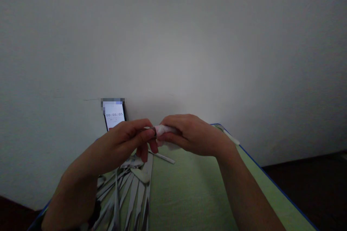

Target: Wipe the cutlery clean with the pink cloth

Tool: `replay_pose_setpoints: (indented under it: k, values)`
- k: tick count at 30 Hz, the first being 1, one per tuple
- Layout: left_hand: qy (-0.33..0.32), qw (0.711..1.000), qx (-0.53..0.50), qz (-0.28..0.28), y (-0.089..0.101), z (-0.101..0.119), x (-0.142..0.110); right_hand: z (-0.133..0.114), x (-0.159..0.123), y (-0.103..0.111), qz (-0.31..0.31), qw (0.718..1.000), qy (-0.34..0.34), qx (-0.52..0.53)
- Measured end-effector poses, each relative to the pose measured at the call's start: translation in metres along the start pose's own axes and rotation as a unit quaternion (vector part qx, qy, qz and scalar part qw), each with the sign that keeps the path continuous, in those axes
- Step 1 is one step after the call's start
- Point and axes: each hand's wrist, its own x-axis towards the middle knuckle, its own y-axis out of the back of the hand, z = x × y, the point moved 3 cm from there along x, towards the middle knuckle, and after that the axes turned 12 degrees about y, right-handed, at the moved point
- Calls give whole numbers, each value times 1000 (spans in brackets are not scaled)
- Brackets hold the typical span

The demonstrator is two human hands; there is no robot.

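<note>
My left hand point(126, 137) pinches a thin metal piece of cutlery point(154, 132) between thumb and fingers, above the table; most of it is hidden, so its exact kind does not show. From the other side, my right hand point(191, 133) is closed on a white cloth or tissue point(166, 130) with a pinkish patch, which is folded around the cutlery. The two hands nearly meet. Below my left hand, several metal knives point(132, 195) and other cutlery lie in a pile, with a spoon bowl point(134, 161) near the top.
A phone point(115, 110) showing a running timer leans against the wall point(173, 50) behind my left hand. One utensil point(165, 158) lies right of the pile, another with a pale handle point(231, 136) at the far right corner. A green cloth point(187, 191) with blue edging covers the table.
</note>
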Motion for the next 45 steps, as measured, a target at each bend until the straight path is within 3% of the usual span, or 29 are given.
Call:
replay_pose_setpoints:
  k: [5, 13, 25, 35, 45]
  values:
    - [14, 998, 63, 3, 0, -2, 0, 8, -4, 1, -30, 996, -22, 77]
    - [0, 998, 47, -30, 2, -5, -4, 24, -19, 3, -92, 980, -93, 149]
    - [-11, 999, 4, -53, -4, 10, -4, 7, -6, -3, -110, 978, -31, 172]
    - [-6, 997, 70, -30, -5, 8, -1, 17, -14, 4, -125, 977, -60, 160]
    - [-6, 997, 72, -8, -6, 16, -5, 10, -11, 5, -105, 980, -58, 156]
